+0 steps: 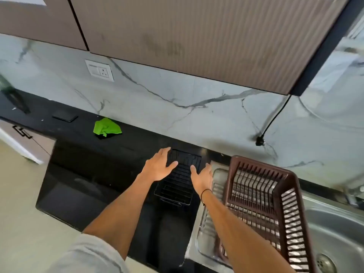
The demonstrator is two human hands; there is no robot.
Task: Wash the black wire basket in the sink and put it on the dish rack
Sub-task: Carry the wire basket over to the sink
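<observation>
Black wire basket (178,180) on counter; both hands' fingers spread, flanking it, ungrasped.

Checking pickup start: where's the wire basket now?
Head view, centre: the wire basket sits on the black counter, left of the brown dish rack, between the open left hand and right hand.

The black wire basket (178,179) sits upright on the dark counter, just left of the steel sink (338,231) and its brown slatted dish rack (262,198).
</observation>
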